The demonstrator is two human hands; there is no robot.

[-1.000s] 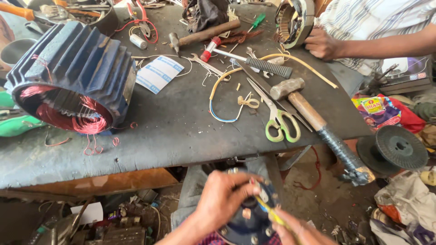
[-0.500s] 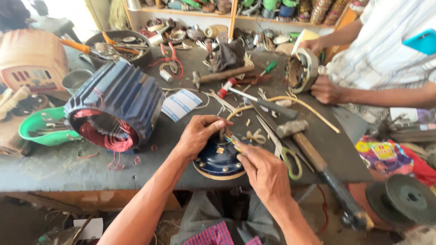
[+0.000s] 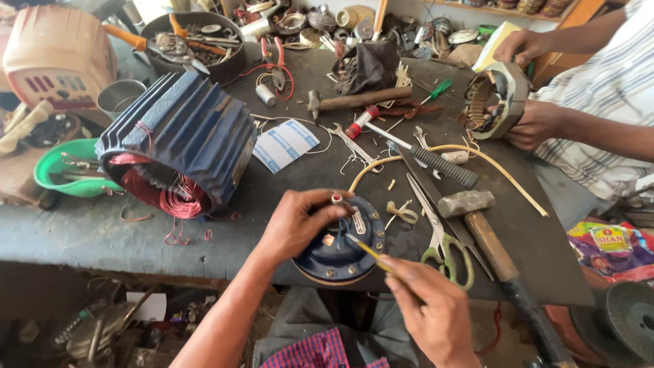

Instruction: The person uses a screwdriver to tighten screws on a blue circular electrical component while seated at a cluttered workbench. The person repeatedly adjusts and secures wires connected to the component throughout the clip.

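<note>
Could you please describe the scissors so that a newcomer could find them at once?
Start at the big blue ribbed motor housing on the dark bench and look right, past the person's hands. The scissors lie beside the hammer; only they have green handle loops.

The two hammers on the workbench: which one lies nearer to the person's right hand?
The hammer with the grey head, beside the green-handled scissors, is nearer the right hand. The other hammer lies far back, by the dark cloth.

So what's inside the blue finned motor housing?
Inside the housing, red copper windings fill the open end, with loose wire ends trailing onto the bench. The ribbed shell hides everything deeper in the bore.
</note>
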